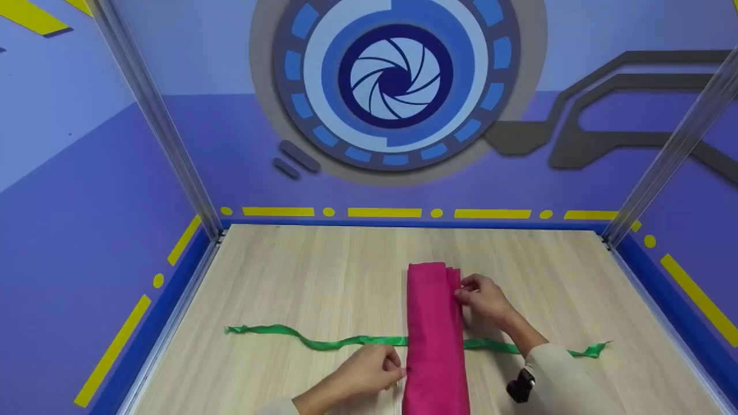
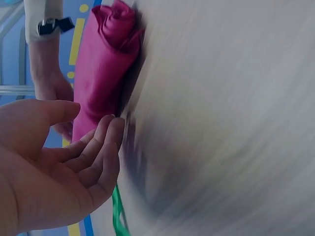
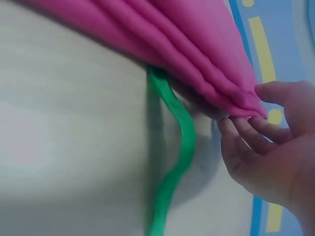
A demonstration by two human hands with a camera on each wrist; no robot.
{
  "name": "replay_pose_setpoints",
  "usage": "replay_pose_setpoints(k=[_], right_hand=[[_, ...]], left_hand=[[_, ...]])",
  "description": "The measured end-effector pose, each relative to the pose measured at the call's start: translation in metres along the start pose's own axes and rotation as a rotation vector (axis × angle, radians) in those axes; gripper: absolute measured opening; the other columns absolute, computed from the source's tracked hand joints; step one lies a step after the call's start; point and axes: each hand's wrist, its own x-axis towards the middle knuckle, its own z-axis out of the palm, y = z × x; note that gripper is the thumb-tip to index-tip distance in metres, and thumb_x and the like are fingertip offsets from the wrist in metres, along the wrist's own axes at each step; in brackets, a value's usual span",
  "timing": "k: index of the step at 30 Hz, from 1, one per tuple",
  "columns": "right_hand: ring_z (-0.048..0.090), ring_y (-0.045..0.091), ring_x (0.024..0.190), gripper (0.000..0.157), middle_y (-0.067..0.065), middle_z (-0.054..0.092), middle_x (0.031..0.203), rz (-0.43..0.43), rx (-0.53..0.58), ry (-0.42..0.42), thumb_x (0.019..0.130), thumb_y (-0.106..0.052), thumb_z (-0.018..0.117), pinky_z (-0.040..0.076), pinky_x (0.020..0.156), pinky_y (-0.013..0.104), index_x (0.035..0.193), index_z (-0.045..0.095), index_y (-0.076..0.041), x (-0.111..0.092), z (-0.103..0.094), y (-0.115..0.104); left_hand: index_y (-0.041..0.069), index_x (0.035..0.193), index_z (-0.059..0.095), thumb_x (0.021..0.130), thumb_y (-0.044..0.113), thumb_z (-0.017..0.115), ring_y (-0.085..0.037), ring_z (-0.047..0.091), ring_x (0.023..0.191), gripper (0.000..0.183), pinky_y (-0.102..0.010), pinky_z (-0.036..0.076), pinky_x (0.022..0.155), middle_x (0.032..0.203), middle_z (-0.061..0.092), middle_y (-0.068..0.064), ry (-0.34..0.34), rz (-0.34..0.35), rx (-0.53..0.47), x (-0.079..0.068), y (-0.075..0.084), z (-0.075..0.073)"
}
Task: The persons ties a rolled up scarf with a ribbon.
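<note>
A long folded pink cloth [image 1: 433, 340] lies lengthwise on the wooden table, with layered folds along its right side. Beneath it, crosswise, runs a green ribbon [image 1: 323, 344], its two ends out on either side. My right hand [image 1: 487, 297] holds the cloth's right edge near the far end, thumb above and fingers at the underside in the right wrist view. Beside the left edge, nearer me, is my left hand [image 1: 372, 369]. Its fingertips [image 2: 115, 123] are right at the cloth, fingers loosely bent and thumb apart from them.
The pale wooden table [image 1: 300, 271] is bordered by blue panels with yellow dashes [image 1: 384, 212] at the back and sides. Metal posts [image 1: 155, 109] rise at the far corners. A black device [image 1: 520, 385] is at the right sleeve.
</note>
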Motion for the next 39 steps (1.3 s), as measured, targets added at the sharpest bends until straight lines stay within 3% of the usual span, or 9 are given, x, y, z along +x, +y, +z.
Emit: replay_pose_setpoints(k=[6,13,19,30,39], right_hand=[[0.068,0.027,0.099,0.029,0.013,0.069,0.108,-0.088,-0.103,-0.05,0.102,-0.012,0.069,0.057,0.081,0.038,0.122,0.063,0.008,-0.015,-0.018,0.001],[0.064,0.02,0.088,0.012,0.006,0.068,0.094,-0.208,-0.214,-0.087,0.1,-0.012,0.072,0.053,0.073,0.03,0.104,0.068,-0.001,-0.034,-0.029,0.007],[0.058,0.014,0.079,0.008,0.002,0.065,0.086,-0.271,-0.279,-0.132,0.099,-0.011,0.073,0.049,0.068,0.027,0.095,0.068,-0.006,-0.045,-0.034,0.011],[0.049,0.006,0.067,0.018,-0.004,0.058,0.075,-0.256,-0.334,-0.199,0.101,-0.017,0.072,0.041,0.059,0.024,0.085,0.065,-0.011,-0.06,-0.036,0.014],[0.049,0.008,0.065,0.023,-0.004,0.056,0.072,-0.204,-0.346,-0.186,0.1,-0.02,0.073,0.041,0.058,0.025,0.081,0.063,-0.011,-0.065,-0.043,0.019]], left_hand=[[0.008,0.102,0.074,0.098,0.025,0.075,0.0,0.06,0.073,0.018,-0.023,0.053,0.069,0.082,0.066,0.012,0.074,0.042,0.138,0.001,-0.009,-0.02],[0.009,0.092,0.073,0.098,0.022,0.074,-0.002,0.056,0.066,0.015,-0.024,0.05,0.063,0.077,0.063,0.011,0.139,0.025,0.171,0.0,-0.021,-0.032],[0.009,0.087,0.073,0.097,0.02,0.075,-0.002,0.054,0.062,0.015,-0.022,0.047,0.058,0.072,0.063,0.01,0.177,0.02,0.188,0.0,-0.025,-0.039],[0.012,0.075,0.067,0.096,0.018,0.071,-0.003,0.043,0.049,0.022,-0.021,0.032,0.046,0.058,0.053,0.011,0.177,-0.043,0.184,0.001,-0.035,-0.045],[0.009,0.075,0.07,0.096,0.016,0.072,-0.005,0.046,0.05,0.022,-0.022,0.037,0.05,0.06,0.056,0.009,0.206,-0.045,0.208,0.002,-0.037,-0.051]])
